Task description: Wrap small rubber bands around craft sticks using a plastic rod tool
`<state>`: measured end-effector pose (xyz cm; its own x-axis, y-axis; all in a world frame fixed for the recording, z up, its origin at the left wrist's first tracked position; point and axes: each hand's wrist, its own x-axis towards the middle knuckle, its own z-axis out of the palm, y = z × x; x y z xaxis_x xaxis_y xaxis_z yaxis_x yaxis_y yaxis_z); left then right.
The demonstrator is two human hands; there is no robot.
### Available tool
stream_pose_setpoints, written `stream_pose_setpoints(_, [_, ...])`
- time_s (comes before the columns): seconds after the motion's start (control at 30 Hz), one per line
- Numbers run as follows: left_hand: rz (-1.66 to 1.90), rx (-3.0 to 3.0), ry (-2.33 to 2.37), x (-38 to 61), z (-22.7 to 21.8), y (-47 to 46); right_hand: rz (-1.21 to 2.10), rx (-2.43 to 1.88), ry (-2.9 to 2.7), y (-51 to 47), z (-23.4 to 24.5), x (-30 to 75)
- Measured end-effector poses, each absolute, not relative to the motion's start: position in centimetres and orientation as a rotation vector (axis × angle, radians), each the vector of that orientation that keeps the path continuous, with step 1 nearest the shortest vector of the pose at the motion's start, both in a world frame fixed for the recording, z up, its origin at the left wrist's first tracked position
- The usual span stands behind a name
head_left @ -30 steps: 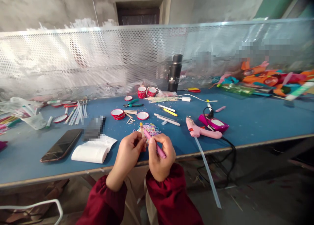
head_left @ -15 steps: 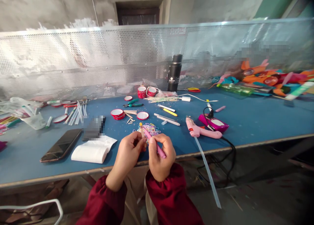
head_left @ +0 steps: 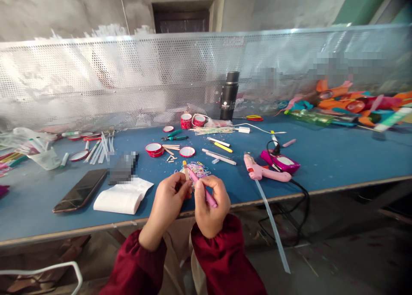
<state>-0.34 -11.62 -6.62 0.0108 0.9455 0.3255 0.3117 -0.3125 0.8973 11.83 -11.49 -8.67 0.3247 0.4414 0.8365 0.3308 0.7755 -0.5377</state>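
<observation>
Above the table's front edge, my left hand (head_left: 171, 196) pinches a wooden craft stick (head_left: 185, 169) upright; its top end is yellow with a darker band below. My right hand (head_left: 212, 202) is closed around a pink marker pen (head_left: 210, 196), whose upper end meets or nearly meets the stick. Whether the tip touches is too small to tell. Just behind my fingers lies a pile of small pastel rubber bands (head_left: 200, 168), partly covered by the hands. Short stick pieces (head_left: 171, 158) and a red-rimmed lid (head_left: 187, 151) sit beyond it.
Right of my hands lies a pink glue gun (head_left: 257, 168), its long glue stick (head_left: 273, 228) hanging past the table edge. Left are a white tissue (head_left: 120, 198) and a smartphone (head_left: 80, 190). Markers (head_left: 222, 146), cutting pliers (head_left: 174, 137) and a black flask (head_left: 229, 97) stand or lie farther back.
</observation>
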Motion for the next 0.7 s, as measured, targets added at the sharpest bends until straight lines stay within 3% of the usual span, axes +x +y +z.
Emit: stream_pose_setpoints(0.7, [1.332,1.690,1.308,-0.36,-6.57,-11.68,0.087,-0.708,-1.318,-11.56,-8.71,11.90])
